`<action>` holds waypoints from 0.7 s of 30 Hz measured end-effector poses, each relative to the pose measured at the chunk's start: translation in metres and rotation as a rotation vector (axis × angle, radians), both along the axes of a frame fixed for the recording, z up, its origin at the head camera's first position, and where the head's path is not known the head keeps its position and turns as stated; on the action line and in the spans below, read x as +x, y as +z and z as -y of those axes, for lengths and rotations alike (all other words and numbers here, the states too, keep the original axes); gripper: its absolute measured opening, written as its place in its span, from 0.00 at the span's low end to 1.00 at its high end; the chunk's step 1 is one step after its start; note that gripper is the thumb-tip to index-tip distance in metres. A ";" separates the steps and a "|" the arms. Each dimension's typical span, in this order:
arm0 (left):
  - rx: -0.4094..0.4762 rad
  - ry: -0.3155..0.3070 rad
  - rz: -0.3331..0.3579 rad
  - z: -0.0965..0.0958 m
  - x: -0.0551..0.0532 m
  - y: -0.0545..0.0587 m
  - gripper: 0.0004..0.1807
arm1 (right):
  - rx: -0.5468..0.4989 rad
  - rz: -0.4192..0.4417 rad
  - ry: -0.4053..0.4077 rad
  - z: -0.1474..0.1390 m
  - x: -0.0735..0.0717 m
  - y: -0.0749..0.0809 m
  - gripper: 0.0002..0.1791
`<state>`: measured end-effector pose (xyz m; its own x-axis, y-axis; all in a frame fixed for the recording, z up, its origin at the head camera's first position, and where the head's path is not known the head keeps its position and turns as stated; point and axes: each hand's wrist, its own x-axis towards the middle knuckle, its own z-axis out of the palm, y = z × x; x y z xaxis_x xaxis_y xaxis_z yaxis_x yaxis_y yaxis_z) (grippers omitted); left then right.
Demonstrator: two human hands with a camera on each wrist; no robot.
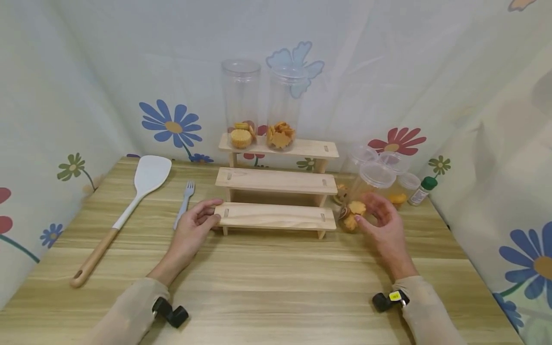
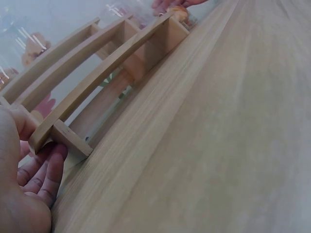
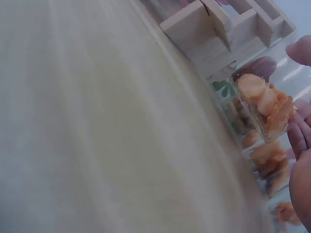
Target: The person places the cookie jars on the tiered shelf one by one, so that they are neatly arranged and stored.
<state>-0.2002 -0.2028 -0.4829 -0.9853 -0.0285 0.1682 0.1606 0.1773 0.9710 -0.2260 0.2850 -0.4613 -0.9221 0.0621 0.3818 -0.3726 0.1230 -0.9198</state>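
While hands (image 1: 194, 227) (image 1: 386, 232) grip rack (image 1: 276, 181) and jar (image 1: 361, 197), only the head view includes the fork (image 1: 185, 202).

I count two hands (image 1: 194, 227) (image 1: 385, 230), six clear jars (image 1: 282, 108), one rack (image 1: 276, 181). I also count one spatula (image 1: 151, 176), one fork (image 1: 183, 203), one bottle (image 1: 421, 192).

White fabric backdrop (image 1: 181, 52), printed with blue, red and green flowers (image 1: 174, 127), borders yellowish-brown wood-grain tabletop (image 1: 276, 282) at back and sides.
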 end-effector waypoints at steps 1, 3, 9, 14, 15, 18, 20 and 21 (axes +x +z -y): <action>0.002 0.000 -0.001 0.000 0.000 0.000 0.21 | -0.007 -0.006 -0.001 0.000 0.000 0.004 0.35; 0.003 -0.002 -0.002 0.000 0.000 0.000 0.21 | -0.011 -0.025 -0.004 -0.001 0.001 0.011 0.34; 0.020 -0.007 0.002 -0.002 0.002 0.002 0.21 | -0.015 -0.090 0.003 -0.003 0.006 0.038 0.33; 0.015 -0.007 0.007 -0.003 0.004 0.003 0.22 | 0.075 -0.063 -0.027 -0.001 0.013 0.063 0.32; 0.016 -0.007 0.007 -0.003 0.004 0.003 0.21 | 0.087 -0.062 -0.026 0.000 0.013 0.069 0.31; 0.017 -0.009 0.007 -0.003 0.003 0.004 0.22 | 0.078 -0.077 -0.002 0.004 0.009 0.085 0.31; 0.016 -0.009 0.007 -0.002 0.003 0.004 0.22 | 0.062 -0.098 0.021 0.008 0.005 0.095 0.32; 0.015 -0.007 0.007 -0.002 0.003 0.004 0.21 | 0.063 -0.107 0.028 0.010 0.003 0.099 0.32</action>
<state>-0.1976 -0.2008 -0.4787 -0.9867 -0.0242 0.1607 0.1548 0.1617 0.9746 -0.2234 0.2749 -0.3621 -0.8771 0.0094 0.4803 -0.4722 0.1672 -0.8655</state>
